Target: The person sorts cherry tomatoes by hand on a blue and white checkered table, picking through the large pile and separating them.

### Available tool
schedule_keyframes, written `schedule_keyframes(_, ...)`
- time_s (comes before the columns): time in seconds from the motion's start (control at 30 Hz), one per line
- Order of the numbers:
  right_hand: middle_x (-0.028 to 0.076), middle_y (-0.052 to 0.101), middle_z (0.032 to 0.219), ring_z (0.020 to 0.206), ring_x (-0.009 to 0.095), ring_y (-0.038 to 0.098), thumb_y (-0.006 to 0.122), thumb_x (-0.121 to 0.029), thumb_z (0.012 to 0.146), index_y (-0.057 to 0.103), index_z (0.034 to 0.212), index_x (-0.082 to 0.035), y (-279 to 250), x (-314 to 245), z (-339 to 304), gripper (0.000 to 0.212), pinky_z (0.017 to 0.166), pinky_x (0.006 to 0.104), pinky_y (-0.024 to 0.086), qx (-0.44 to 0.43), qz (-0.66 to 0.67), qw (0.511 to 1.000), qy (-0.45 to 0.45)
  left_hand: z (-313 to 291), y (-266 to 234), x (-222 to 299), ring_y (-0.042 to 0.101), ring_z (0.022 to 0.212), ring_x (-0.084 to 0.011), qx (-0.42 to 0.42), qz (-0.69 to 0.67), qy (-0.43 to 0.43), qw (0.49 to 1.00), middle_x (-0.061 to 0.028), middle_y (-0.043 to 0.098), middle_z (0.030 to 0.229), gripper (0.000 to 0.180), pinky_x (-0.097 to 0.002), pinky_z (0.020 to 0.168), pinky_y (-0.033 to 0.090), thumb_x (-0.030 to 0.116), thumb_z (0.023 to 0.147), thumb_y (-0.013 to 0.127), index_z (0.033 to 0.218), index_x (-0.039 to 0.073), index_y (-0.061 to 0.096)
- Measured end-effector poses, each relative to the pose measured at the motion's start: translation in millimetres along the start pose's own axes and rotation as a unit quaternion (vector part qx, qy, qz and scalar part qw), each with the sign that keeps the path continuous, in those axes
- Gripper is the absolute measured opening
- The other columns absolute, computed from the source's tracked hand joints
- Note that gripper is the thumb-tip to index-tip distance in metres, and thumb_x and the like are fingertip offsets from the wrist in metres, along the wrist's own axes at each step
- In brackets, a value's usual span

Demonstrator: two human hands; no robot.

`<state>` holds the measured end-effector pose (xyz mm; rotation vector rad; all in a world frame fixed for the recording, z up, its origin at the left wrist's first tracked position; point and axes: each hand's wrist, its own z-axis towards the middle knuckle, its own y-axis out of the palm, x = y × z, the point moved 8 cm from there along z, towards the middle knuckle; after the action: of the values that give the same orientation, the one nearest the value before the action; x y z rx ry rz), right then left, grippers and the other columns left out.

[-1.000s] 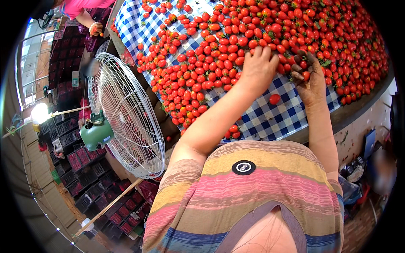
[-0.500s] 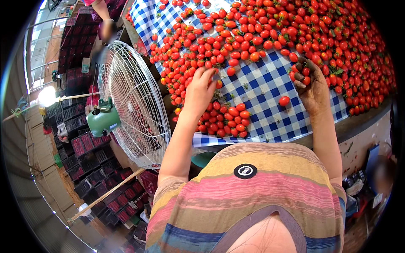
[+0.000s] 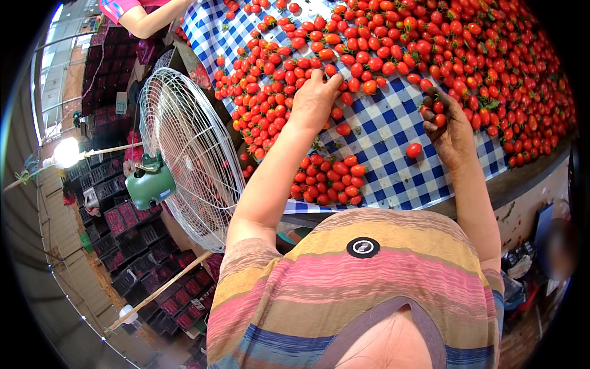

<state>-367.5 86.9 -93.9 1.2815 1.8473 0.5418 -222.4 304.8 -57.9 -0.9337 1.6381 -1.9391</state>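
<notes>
Red cherry tomatoes [image 3: 369, 43], some with green calyxes, cover much of a blue-and-white checked cloth [image 3: 393, 123]. My left hand [image 3: 314, 103] dips among those at the middle left, its fingers curled; the fingertips and whatever they grip are hidden. On the right, my right hand [image 3: 452, 132], its fingers darkly stained, curls upward around a few cherry tomatoes [image 3: 439, 114]. Just left of that hand, one loose tomato [image 3: 414, 150] rests on the cloth. A smaller group of tomatoes [image 3: 329, 180] lies near the front edge, below my left wrist.
A large wire-caged fan [image 3: 190, 160] with a green motor stands close to my left arm. Stacked dark crates [image 3: 132, 227] are on the floor beyond it. Another person's arm [image 3: 157, 21] shows at the upper left. The table edge [image 3: 522, 178] runs along the right front.
My left hand has moved away from me and slightly right across the tomatoes. The right hand has shifted slightly, still holding tomatoes. The other person's arm at the upper left has moved.
</notes>
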Motion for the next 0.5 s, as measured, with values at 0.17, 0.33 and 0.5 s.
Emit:
schedule_keyframes(0.17, 0.008, 0.067, 0.108, 0.086, 0.017, 0.065, 0.062, -0.029, 0.101, 0.065, 0.119, -0.003, -14, 19, 6, 0.032, 0.07, 0.0271, 0.055, 0.014, -0.092, 0.994, 0.051, 10, -9, -12, 0.068, 0.091, -0.0339, -0.032, -0.151, -0.114, 0.981, -0.0182, 0.061, 0.105, 0.034, -0.0429, 0.078, 0.056, 0.016, 0.087, 0.075, 0.119, 0.01, 0.064)
schedule_keyframes(0.33, 0.013, 0.065, 0.119, 0.105, 0.029, 0.066, 0.054, -0.044, 0.103, 0.057, 0.13, -0.005, 23, 46, -10, 0.048, 0.098, 0.0479, 0.055, -0.023, 0.005, 0.991, 0.131, 18, -47, 90, 0.068, 0.103, -0.0269, -0.127, -0.342, -0.001, 0.931, -0.0137, 0.064, 0.115, 0.044, -0.0389, 0.089, 0.054, 0.022, 0.089, 0.076, 0.128, 0.007, 0.062)
schedule_keyframes(0.5, 0.011, 0.068, 0.109, 0.092, 0.024, 0.069, 0.056, -0.045, 0.102, 0.059, 0.128, -0.007, 9, 37, -3, 0.046, 0.064, 0.0297, 0.061, -0.048, 0.023, 0.991, 0.122, 37, -17, 63, 0.064, 0.1, -0.0346, -0.021, -0.061, -0.035, 0.997, -0.0128, 0.061, 0.117, 0.039, -0.0447, 0.08, 0.057, 0.028, 0.087, 0.075, 0.124, 0.019, 0.066)
